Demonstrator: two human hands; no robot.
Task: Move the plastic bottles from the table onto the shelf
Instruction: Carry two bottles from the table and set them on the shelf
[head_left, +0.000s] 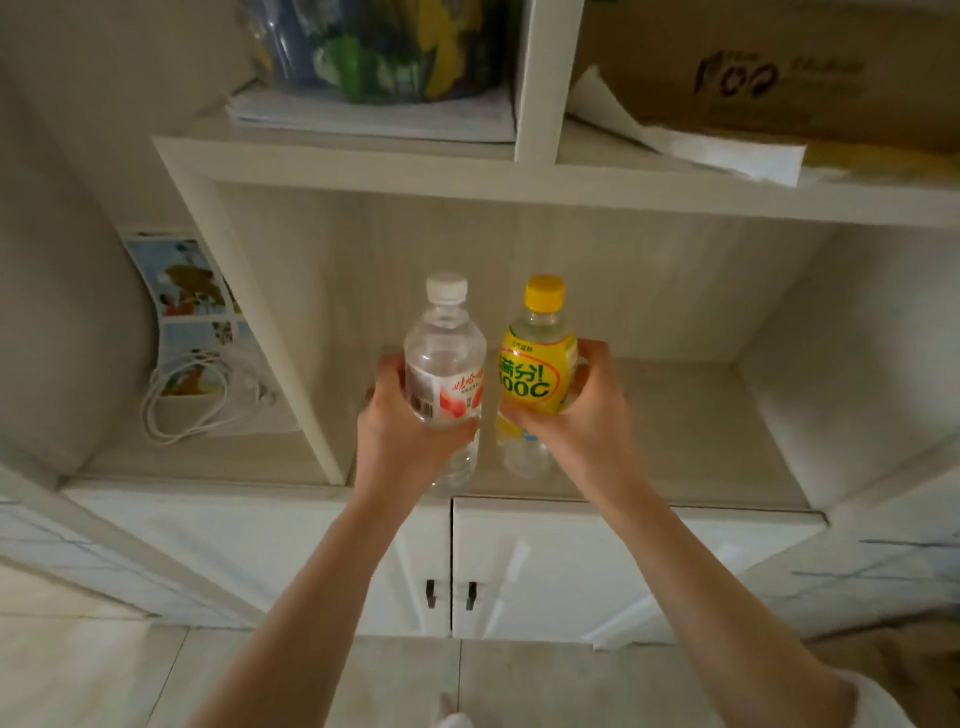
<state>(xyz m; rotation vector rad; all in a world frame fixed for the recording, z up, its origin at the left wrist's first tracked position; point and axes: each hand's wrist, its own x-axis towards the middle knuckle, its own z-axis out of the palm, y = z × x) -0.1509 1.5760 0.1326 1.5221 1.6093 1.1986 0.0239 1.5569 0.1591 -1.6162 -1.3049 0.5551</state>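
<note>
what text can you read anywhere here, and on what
"满分!" over "100C": yellow label of the yellow-capped bottle, in the right hand.
Red script on the clear bottle, in the left hand: too blurred to read; a barcode shows beside it.
Dark print on the cardboard box: blurred, unreadable.
Poster left of the shelf: pictures only, no legible words.

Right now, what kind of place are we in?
Probably a home or a small office storage corner. A white shelf unit with cupboard doors below holds a cardboard box, stacked papers and a coiled white cable. Tiled floor underneath.
</note>
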